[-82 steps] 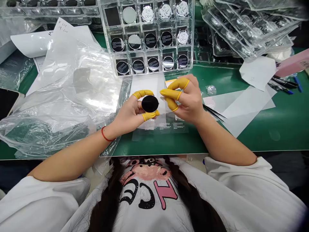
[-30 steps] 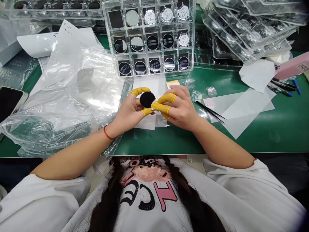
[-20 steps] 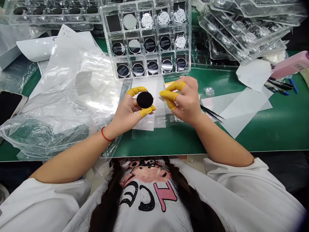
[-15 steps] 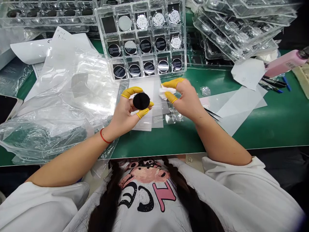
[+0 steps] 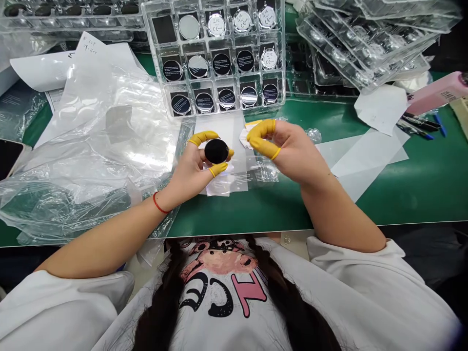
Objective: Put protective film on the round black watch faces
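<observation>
My left hand (image 5: 197,163), with yellow finger cots, grips a round black disc (image 5: 216,151) by its edge, its dark face turned up. To the right, my right hand (image 5: 285,146) is closed in a pinch, also in yellow cots. A crumpled white wipe (image 5: 244,138) shows at its fingertips, partly hidden by them. Both hands are above printed clear film sheets (image 5: 234,183) on the green table. Just beyond them, a clear tray (image 5: 166,100) holds round pieces in its compartments, some black with white print, some silver.
Crumpled plastic film (image 5: 146,126) and white paper (image 5: 86,73) cover the left side. A phone (image 5: 10,156) lies at the left edge. Stacked clear trays (image 5: 365,48), a pink bottle (image 5: 438,92), pens (image 5: 420,127) and translucent sheets (image 5: 365,161) are on the right.
My right hand has turned and its fingers have drawn together at the wipe. My left hand and the disc have shifted very slightly. The view has moved a little.
</observation>
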`<state>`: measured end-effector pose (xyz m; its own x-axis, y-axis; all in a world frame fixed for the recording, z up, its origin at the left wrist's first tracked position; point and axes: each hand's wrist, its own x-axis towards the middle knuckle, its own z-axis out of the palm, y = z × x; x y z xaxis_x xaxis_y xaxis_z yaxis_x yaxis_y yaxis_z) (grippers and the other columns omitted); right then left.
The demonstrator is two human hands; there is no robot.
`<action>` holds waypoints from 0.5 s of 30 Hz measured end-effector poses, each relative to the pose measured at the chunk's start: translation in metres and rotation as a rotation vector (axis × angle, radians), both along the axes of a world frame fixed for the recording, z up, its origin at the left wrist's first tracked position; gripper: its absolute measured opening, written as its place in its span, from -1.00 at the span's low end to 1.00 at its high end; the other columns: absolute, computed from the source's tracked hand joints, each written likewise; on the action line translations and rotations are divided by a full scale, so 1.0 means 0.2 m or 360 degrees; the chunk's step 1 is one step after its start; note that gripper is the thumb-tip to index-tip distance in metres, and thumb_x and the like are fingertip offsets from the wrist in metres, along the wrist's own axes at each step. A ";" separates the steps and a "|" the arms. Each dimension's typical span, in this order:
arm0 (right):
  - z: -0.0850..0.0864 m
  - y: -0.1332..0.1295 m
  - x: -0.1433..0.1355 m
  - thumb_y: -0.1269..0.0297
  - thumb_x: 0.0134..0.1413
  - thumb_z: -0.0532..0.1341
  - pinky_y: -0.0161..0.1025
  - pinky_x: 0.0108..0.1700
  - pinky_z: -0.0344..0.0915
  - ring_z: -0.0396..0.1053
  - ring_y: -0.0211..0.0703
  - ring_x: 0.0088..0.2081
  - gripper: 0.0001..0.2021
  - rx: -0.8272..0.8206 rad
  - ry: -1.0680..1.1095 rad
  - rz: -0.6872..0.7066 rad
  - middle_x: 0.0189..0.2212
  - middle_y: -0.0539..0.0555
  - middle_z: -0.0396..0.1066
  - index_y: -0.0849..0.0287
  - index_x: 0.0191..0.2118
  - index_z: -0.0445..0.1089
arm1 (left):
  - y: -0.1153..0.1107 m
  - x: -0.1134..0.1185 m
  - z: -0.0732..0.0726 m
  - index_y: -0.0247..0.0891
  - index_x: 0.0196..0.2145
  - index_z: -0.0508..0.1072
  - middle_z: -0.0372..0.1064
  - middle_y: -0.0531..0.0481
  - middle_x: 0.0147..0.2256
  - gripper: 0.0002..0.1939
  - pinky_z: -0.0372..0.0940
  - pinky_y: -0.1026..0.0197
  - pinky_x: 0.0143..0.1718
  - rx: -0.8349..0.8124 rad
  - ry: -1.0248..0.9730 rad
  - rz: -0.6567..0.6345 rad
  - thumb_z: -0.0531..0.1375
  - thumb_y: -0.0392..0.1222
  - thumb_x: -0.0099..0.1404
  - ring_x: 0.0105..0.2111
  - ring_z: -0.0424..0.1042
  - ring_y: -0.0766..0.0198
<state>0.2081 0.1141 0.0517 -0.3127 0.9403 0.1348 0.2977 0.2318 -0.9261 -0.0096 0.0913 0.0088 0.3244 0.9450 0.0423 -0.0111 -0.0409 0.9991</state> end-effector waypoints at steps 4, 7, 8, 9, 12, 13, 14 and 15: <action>0.02 -0.02 -0.05 0.17 0.10 0.30 -0.14 0.00 0.29 0.37 -0.22 -0.18 -0.82 -0.0110 0.0128 0.0093 -0.26 0.02 0.44 0.16 -0.39 0.39 | -0.02 0.02 -0.01 -0.18 0.06 0.20 0.50 0.03 -0.21 -0.39 0.49 0.15 -0.02 -0.0098 0.0001 -0.0126 0.39 -0.16 0.14 -0.15 0.60 0.23; 0.02 -0.04 -0.09 0.22 0.12 0.27 -0.12 0.01 0.27 0.36 -0.20 -0.15 -0.85 -0.0217 0.0040 0.0128 -0.23 0.04 0.44 0.17 -0.39 0.39 | -0.02 0.04 -0.01 -0.19 0.06 0.24 0.49 0.02 -0.18 -0.39 0.48 0.20 -0.07 -0.0098 0.0001 -0.0153 0.40 -0.16 0.12 -0.20 0.58 0.27; 0.02 -0.05 -0.10 0.25 0.11 0.26 -0.12 0.01 0.27 0.35 -0.19 -0.15 -0.86 -0.0235 0.0000 0.0121 -0.23 0.05 0.44 0.18 -0.40 0.39 | -0.02 0.04 -0.01 -0.19 0.06 0.24 0.49 0.02 -0.16 -0.39 0.48 0.20 -0.08 -0.0091 -0.0012 -0.0160 0.40 -0.17 0.11 -0.20 0.58 0.28; 0.02 -0.05 -0.11 0.27 0.11 0.26 -0.11 0.00 0.26 0.35 -0.18 -0.15 -0.88 -0.0246 -0.0035 0.0108 -0.24 0.05 0.44 0.19 -0.40 0.39 | -0.02 0.04 -0.01 -0.19 0.06 0.24 0.49 0.01 -0.15 -0.38 0.47 0.21 -0.08 -0.0082 -0.0024 -0.0170 0.40 -0.17 0.11 -0.20 0.58 0.28; 0.03 -0.05 -0.12 0.30 0.10 0.24 -0.11 -0.03 0.27 0.35 -0.18 -0.18 -0.91 -0.0285 -0.0099 0.0061 -0.25 0.06 0.45 0.20 -0.38 0.40 | -0.02 0.04 -0.01 -0.18 0.05 0.25 0.47 -0.01 -0.06 -0.39 0.46 0.20 -0.06 -0.0036 -0.0023 -0.0179 0.41 -0.18 0.10 -0.20 0.57 0.28; 0.03 -0.06 -0.13 0.30 0.10 0.24 -0.12 -0.05 0.27 0.36 -0.18 -0.18 -0.91 -0.0296 -0.0110 0.0047 -0.26 0.06 0.45 0.20 -0.37 0.41 | -0.02 0.04 -0.01 -0.18 0.04 0.25 0.45 -0.02 -0.03 -0.40 0.46 0.19 -0.06 -0.0027 -0.0014 -0.0183 0.41 -0.18 0.10 -0.19 0.57 0.28; 0.03 -0.06 -0.13 0.30 0.10 0.24 -0.12 -0.06 0.28 0.36 -0.18 -0.19 -0.91 -0.0300 -0.0121 0.0036 -0.26 0.06 0.46 0.20 -0.36 0.41 | -0.02 0.04 -0.02 -0.18 0.04 0.25 0.45 -0.03 -0.01 -0.40 0.46 0.19 -0.06 -0.0022 -0.0012 -0.0186 0.41 -0.17 0.11 -0.19 0.58 0.27; 0.03 -0.06 -0.13 0.30 0.09 0.24 -0.12 -0.07 0.28 0.36 -0.18 -0.20 -0.91 -0.0300 -0.0131 0.0031 -0.27 0.06 0.46 0.20 -0.36 0.41 | -0.02 0.03 -0.02 -0.18 0.04 0.25 0.44 -0.03 -0.01 -0.41 0.46 0.19 -0.06 -0.0024 -0.0018 -0.0188 0.40 -0.17 0.11 -0.18 0.58 0.27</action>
<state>0.1831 0.1025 0.0577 -0.3338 0.9400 -0.0700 0.3712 0.0629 -0.9264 -0.0027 0.0866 0.0055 0.4332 0.9007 0.0329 -0.0262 -0.0239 0.9994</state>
